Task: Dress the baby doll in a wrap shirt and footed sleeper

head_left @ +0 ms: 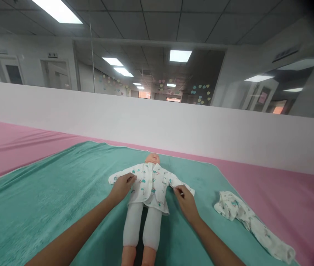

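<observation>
A baby doll (153, 159) lies on its back, head away from me, with its legs pointing towards me. It wears a white baby shirt (145, 184) with small green and coloured prints, its sleeves spread out to both sides. White leggings or cloth cover the legs (133, 223) down to bare lower parts. My left hand (123, 186) is closed in a pinch at the shirt's side, near the left sleeve. My right hand (186, 201) pinches the underside of the right sleeve (179, 183). The doll's own hands are hidden.
Crumpled white printed baby clothing (245, 216) lies to the right. Beneath everything is a green blanket (62, 184) on a pink sheet (289, 199). A low white wall (157, 125) runs behind, with a large mirror or glass pane (151, 70) above it.
</observation>
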{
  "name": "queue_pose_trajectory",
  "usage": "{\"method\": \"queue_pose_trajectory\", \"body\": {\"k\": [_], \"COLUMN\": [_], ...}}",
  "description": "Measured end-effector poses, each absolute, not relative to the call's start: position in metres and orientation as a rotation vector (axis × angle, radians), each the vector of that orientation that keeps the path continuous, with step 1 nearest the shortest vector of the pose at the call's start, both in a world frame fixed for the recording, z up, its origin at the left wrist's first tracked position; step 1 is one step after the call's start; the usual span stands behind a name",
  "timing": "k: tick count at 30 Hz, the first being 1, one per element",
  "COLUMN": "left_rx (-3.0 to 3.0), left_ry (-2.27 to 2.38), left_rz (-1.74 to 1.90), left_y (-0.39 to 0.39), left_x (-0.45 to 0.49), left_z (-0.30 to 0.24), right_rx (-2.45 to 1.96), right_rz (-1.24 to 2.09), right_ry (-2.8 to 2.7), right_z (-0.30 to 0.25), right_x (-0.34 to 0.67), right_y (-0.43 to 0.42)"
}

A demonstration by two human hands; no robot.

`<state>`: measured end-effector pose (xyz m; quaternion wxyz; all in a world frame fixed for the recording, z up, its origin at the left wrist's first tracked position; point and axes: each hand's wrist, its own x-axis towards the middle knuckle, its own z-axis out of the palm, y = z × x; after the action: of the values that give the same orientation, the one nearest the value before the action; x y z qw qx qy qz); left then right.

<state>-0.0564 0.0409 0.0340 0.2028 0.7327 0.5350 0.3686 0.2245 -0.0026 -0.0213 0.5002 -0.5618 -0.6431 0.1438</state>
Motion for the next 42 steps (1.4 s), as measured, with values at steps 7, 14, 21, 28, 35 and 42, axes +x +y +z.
{"method": "queue_pose_trajectory", "body": {"k": [7, 14, 21, 28, 35, 42], "left_rx": [1.990, 2.044, 1.922, 1.240, 1.207, 1.179], "left_ry": [1.523, 1.429, 1.366, 0.952, 0.926, 0.940], "left_rz": [1.151, 1.040, 1.068, 1.223, 1.198, 1.205], "left_y": [0.113, 0.152, 0.154, 0.146, 0.153, 0.151], "left_x": [-0.002, 0.015, 0.009, 0.020, 0.022, 0.024], "left_z": [0.052, 0.046, 0.052, 0.051, 0.040, 0.043], "right_rx": [-1.368, -1.526, -1.320, -1.083, -0.948, -0.882], "right_rz": [0.301, 0.269, 0.459, 0.838, 1.049, 1.096], "right_ry": [-1.525, -1.658, -1.514, -1.221, -1.154, -1.145], "right_z": [0.023, 0.027, 0.021, 0.013, 0.009, 0.006], "right_x": [0.163, 0.153, 0.153, 0.153, 0.155, 0.157], "right_y": [0.069, 0.130, 0.141, 0.154, 0.154, 0.153]}}
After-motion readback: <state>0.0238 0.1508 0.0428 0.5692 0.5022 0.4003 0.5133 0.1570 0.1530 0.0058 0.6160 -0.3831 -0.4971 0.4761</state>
